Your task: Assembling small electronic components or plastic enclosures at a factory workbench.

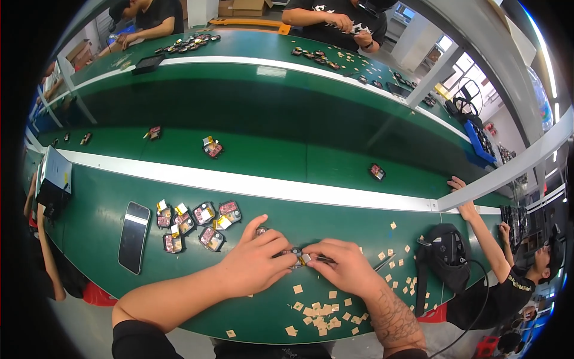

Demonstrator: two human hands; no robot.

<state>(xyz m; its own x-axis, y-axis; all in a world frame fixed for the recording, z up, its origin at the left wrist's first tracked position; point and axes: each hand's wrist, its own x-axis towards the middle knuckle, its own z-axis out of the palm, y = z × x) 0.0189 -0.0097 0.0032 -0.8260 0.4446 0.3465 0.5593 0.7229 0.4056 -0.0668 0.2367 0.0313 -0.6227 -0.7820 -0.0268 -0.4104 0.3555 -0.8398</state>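
1. The left hand (254, 263) pinched a small electronic part (294, 256) on the green table (95, 221).
2. The right hand (344, 266) gripped tweezers (326, 259) touching that part.
3. Paper scraps (320, 311) lay nearby.

Small dark module (295, 256) lies on green bench.

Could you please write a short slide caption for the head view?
Both hands, left and right, pinch a small part on the green bench, beside similar parts and a phone.
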